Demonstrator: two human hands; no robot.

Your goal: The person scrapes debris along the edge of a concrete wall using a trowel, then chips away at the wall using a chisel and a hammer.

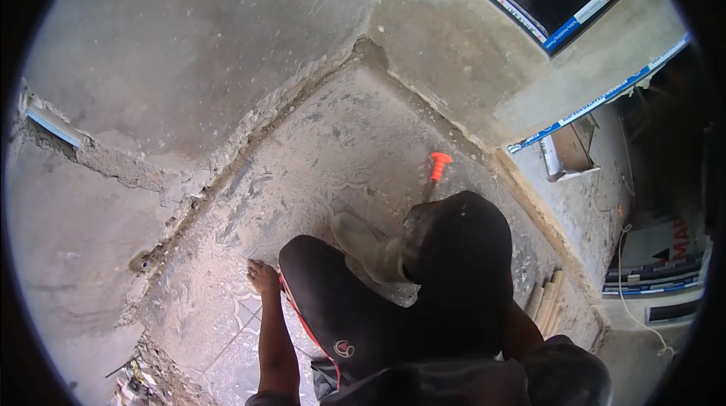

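My left hand [262,276] is low over the dusty patterned tile floor [246,323], beside my left knee. Its fingers look slightly apart and nothing shows in them; whether they touch the floor I cannot tell. My right forearm [522,336] passes behind my bent right leg [465,255], which hides the right hand. Just beyond that knee is a chisel with an orange guarded grip [439,166]. Its dark shaft runs down behind the knee, so its lower end is hidden. A dusty boot [368,246] rests on the floor between my legs.
Plastered walls [219,43] meet in a corner ahead, with a rough broken strip along their base. A cardboard box [571,150] lies beyond the low ledge at right. Long strips [548,302] lie near my right side. Rubble [140,383] is at lower left, and a cord [624,277] hangs at far right.
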